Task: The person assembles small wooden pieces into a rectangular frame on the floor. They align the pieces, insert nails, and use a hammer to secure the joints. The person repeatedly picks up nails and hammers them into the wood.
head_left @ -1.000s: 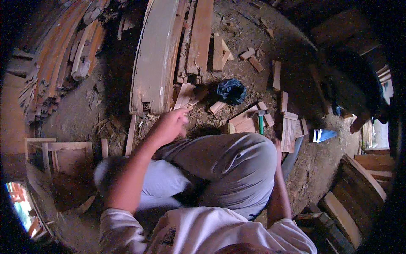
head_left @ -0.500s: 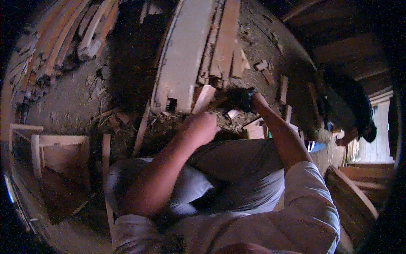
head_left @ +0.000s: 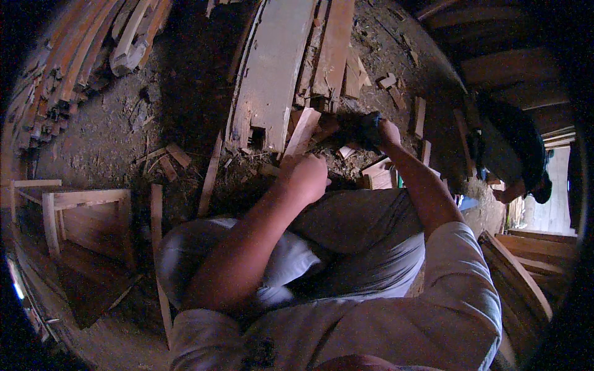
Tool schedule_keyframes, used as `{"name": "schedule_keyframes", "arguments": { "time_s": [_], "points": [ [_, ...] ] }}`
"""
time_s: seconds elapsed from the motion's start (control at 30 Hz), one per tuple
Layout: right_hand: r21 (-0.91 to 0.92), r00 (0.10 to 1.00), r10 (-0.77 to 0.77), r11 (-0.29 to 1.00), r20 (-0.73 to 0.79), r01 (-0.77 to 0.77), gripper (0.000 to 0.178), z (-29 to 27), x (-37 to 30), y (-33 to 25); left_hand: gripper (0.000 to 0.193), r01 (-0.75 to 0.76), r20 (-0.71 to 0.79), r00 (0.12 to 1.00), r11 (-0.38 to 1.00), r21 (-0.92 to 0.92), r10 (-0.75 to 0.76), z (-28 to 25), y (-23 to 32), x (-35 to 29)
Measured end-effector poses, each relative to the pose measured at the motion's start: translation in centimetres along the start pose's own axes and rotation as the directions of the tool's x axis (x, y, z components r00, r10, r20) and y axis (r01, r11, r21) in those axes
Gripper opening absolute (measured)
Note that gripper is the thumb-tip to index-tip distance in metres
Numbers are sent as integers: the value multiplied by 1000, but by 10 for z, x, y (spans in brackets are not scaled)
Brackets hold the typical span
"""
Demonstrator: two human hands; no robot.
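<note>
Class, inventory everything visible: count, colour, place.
Stacked wooden beams: many, brown, upper left
Long wooden board: one, pale grey, top centre
Rectangular wooden frame: one, tan, left
Flat wooden strip: one, tan, centre
Crumpled plastic bag: one, dark blue, centre right
Small wooden offcuts: several, tan, upper right
Flat object: one, blue, right
Slanted wooden planks: several, brown, lower right
Co-worker: one, dark clothing, right
Left hand: one, bare, centre
Right hand: one, bare, at bag

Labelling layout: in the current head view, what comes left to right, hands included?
Box-like wooden frame → narrow upright wood strip → left hand → dark plastic bag → right hand gripping it → co-worker in dark clothing.
</note>
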State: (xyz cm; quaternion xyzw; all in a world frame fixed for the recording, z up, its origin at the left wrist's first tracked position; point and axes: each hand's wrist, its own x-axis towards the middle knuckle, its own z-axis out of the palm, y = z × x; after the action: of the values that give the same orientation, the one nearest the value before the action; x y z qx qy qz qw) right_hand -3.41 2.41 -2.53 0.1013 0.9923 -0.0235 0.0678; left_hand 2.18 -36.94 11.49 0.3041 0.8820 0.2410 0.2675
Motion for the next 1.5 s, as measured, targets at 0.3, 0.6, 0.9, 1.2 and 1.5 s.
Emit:
{"name": "schedule_keyframes", "arguments": {
  "time_s": [0.3,0.6,0.9,1.2,1.5],
  "points": [
    [75,998,62,995,-25,-60,27,18,13,42,43,-6,47,999,1000,25,5,-4,7,3],
    [14,999,35,999,2,-35,25,15,12,43,44,-2,-3,1000,999,43,3,16,-3,12],
    [162,976,173,975,-131,-151,30,9,17,35,50,20,99,995,1000,-1,-20,-1,-3,8],
    [235,971,207,944,123,-231,18,-153,-88,13,40,-35,-98,995,912,-409,-6,-24,24,8],
    [997,967,251,-52,-45,60,11,-211,-309,-84,25,-361,-292,933,559,-747,212,3,183,-28]
  ]
}}
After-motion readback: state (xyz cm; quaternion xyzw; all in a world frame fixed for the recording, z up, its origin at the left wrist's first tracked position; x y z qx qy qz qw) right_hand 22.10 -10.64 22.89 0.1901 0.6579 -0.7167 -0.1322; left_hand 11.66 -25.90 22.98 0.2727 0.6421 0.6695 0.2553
